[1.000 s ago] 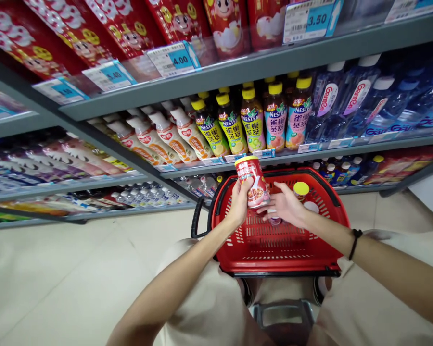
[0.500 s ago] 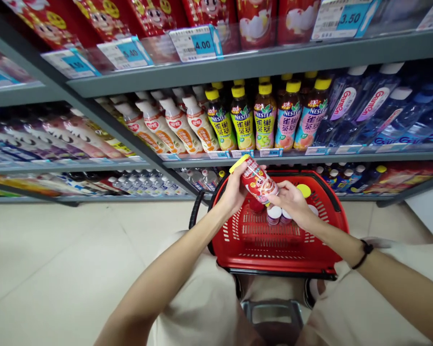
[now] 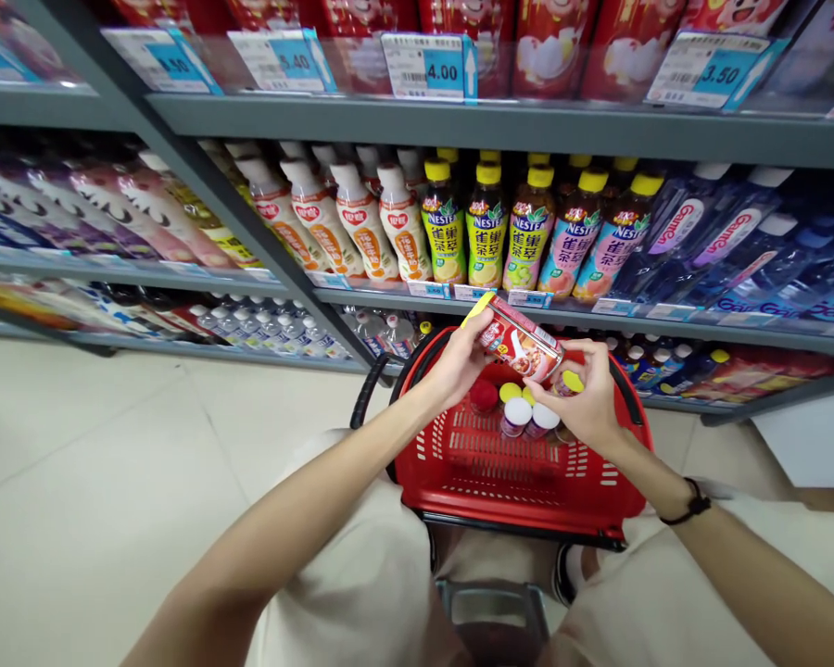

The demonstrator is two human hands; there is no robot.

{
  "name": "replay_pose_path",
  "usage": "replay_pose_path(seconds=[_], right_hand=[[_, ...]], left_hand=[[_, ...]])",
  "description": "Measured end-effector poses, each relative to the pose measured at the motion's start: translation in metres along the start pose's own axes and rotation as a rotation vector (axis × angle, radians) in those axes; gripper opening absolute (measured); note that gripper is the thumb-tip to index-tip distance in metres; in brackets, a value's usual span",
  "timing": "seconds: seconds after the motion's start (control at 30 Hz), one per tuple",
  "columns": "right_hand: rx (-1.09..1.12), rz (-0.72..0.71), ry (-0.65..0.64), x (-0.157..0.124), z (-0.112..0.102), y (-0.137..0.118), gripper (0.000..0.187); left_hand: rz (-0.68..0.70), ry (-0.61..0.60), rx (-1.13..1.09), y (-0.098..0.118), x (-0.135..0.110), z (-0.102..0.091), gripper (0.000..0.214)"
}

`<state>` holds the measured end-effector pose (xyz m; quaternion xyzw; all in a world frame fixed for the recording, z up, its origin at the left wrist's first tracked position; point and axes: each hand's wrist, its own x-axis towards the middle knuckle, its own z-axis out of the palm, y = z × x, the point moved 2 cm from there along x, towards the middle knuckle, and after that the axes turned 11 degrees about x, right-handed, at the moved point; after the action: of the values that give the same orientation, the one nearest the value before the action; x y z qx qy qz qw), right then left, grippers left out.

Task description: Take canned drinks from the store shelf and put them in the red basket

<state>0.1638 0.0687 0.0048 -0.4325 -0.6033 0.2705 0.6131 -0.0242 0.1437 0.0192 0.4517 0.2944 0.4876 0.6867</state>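
Both hands hold a red can (image 3: 521,345) with a yellow lid, tilted almost sideways above the basket. My left hand (image 3: 464,357) is closed around its lid end. At the other end, my right hand (image 3: 584,394) pinches the can's base between thumb and fingers. Below lies a red shopping basket (image 3: 507,486) with slotted walls. Inside it stand a dark red lid (image 3: 484,396), white-capped containers (image 3: 517,415) and several yellow lids (image 3: 510,393); my right hand hides part of them.
A shelf edge (image 3: 459,125) crosses above the basket, with price tags (image 3: 431,67) and red cans over it. Below stand yellow-capped tea bottles (image 3: 485,232), white-capped bottles (image 3: 353,222) and blue water bottles (image 3: 729,236). A black basket handle (image 3: 370,389) sticks out left. Pale floor tiles (image 3: 111,445) lie left.
The can has been turned: its label shows a different side and it lies more level. My right hand has shifted to grip its base end. The view has moved slightly.
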Motion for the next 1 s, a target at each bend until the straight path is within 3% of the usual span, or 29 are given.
replay_pose_path(seconds=[0.23,0.47,0.6,0.83,1.0], right_hand=[[0.285,0.217,0.038,0.006,0.011,0.011,0.069],[0.456,0.503,-0.007,0.006,0.015,0.01,0.069],[0.543,0.52,0.006,0.005,0.015,0.005,0.075],[0.636,0.626,-0.137,-0.004,0.021,0.005,0.056],[0.681,0.672,-0.153,-0.013,0.026,0.006,0.049]], left_hand=[[-0.01,0.038,0.044,-0.004,0.002,-0.008,0.049],[0.013,0.057,0.058,0.001,0.002,-0.006,0.048],[0.041,0.059,0.092,0.003,0.001,-0.006,0.053],[0.061,0.037,0.1,0.004,0.003,-0.006,0.055],[0.023,0.022,0.112,-0.001,0.007,-0.008,0.052]])
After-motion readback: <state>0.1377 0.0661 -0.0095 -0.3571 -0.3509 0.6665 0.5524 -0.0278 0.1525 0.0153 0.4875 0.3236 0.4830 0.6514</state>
